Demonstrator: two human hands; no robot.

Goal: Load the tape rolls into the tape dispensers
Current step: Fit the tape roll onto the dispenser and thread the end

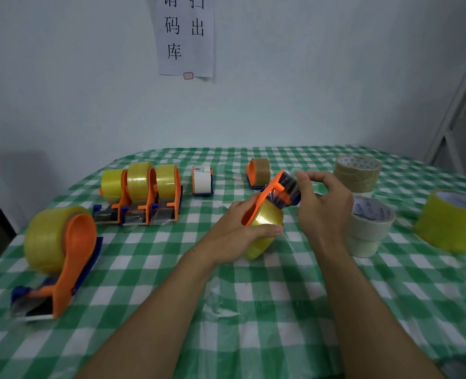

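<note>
Tape dispenser (264, 198), orange, is held tilted just above the middle of the green-checked table (253, 310), a yellow tape roll (266, 224) loaded in it. The left hand (237, 231) curls round roll and handle; the right hand (322, 209) pinches the blue head end with its fingertips (301, 177).

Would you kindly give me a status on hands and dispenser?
Left hand grips dispenser, yellow roll seated. Right hand pinches tape end at head. Nothing blocking.
</note>
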